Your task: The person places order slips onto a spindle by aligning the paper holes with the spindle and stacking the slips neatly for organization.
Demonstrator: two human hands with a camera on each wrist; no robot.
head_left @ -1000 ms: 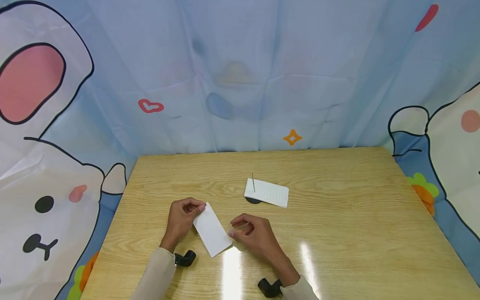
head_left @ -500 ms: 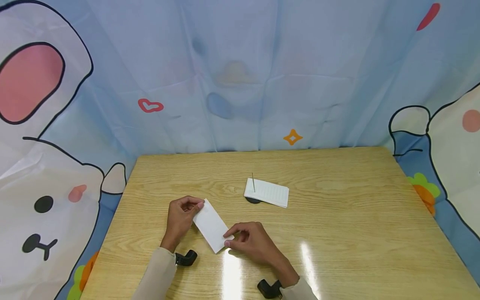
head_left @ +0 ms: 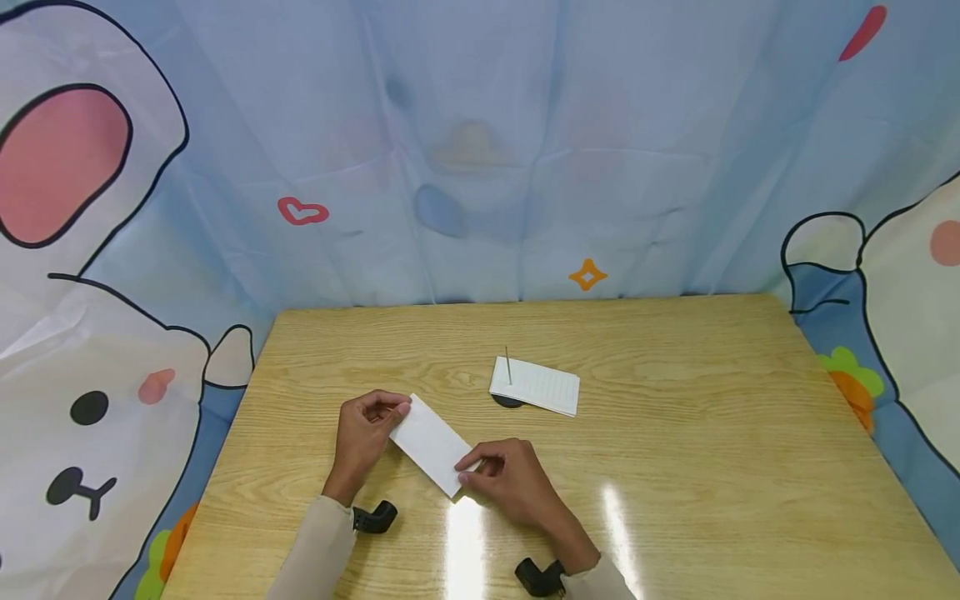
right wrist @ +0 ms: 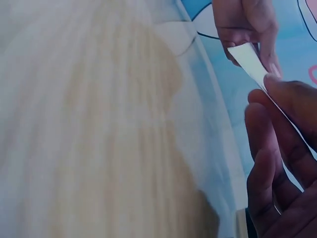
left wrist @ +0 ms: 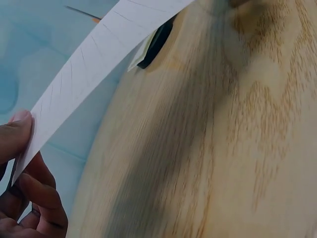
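A white rectangular slip of paper (head_left: 431, 442) is held up at both ends over the table. My left hand (head_left: 366, 433) pinches its far left corner between thumb and fingers. At the near right end, my right hand (head_left: 513, 483) pinches the other corner with thumb and forefinger. Faint ruled lines mark the slip (left wrist: 74, 79) in the left wrist view. Farther back stands a paper spike (head_left: 507, 367), its thin upright rod passing through a small stack of lined slips (head_left: 542, 388). The spike's black round base (head_left: 507, 402) is mostly hidden under that stack.
The light wooden table (head_left: 712, 433) reaches back to a blue cartoon-printed curtain (head_left: 480, 167), which also hangs along both sides. Black wrist cameras (head_left: 375, 518) stick out from both wrists, low over the tabletop.
My right hand has closed the small gap to the slip and now pinches its corner. The slip's right end has swung up and to the right, while my left hand has barely moved.
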